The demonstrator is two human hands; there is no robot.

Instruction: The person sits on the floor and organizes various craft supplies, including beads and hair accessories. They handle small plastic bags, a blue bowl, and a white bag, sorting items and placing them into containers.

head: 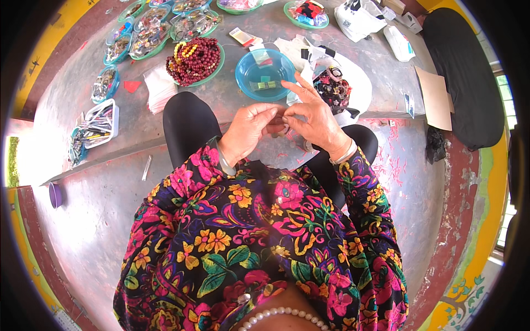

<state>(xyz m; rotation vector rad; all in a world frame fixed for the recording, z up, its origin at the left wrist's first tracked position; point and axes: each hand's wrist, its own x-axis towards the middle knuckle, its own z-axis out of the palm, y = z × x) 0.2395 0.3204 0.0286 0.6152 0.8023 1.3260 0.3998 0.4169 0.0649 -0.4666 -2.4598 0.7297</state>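
My left hand (247,127) and my right hand (316,120) meet above my lap, fingertips nearly touching. Thumb and forefinger of each are pinched together around something small and thin, too hidden to name. Just beyond them stands a blue plastic bowl (265,74) with a small clear packet with green contents (266,85) inside. Right of the bowl, a heap of dark and coloured hair ties or bracelets (334,89) lies on a white plastic bag (361,78). A green bowl heaped with dark red bead strings (196,62), some yellow beads among them, sits left of the blue bowl.
Bowls of packaged small items (151,31) crowd the raised ledge at the upper left. Nearer are a stack of clear sleeves (159,91) and a white basket of pens (101,124). A cardboard piece (434,99) and a long black cushion (466,78) lie at the right.
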